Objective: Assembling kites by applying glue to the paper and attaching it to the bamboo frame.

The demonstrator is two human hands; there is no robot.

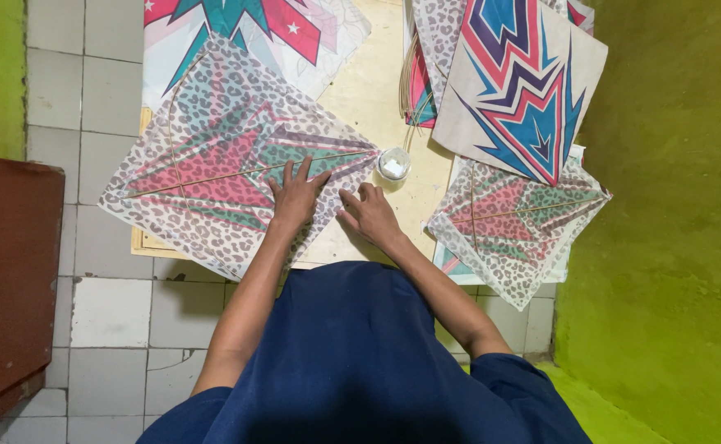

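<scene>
A person seen from above sits on a white tiled floor (114, 312) facing a low pale board (377, 90), used here as the landmark. Left of the board stands a dark red-brown cabinet (7, 271).

Across the board's left half lies a diamond-shaped paper kite (212, 156), leopard-spotted with pink and teal stripes. Its straight bamboo spine runs nearly level, with one tip pointing right toward the board's middle and the opposite tip overhanging the board's left edge; a bowed cross-stick curves near that left end.

The left hand (297, 196) lies flat on the kite's lower right part, fingers spread. Just beside it, the right hand (369, 212) rests at the kite's lower right edge with fingers curled; whether it pinches the paper cannot be told.

A small round pot of white paste (393, 164) sits on the board by the kite's right tip. A careless move of the right hand could likely knock it and smear the paper, and hard pressure could tear the thin sheet.

On the board's right side lie a stack of matching kites (513, 222) and a zigzag-patterned kite (525, 82).
</scene>
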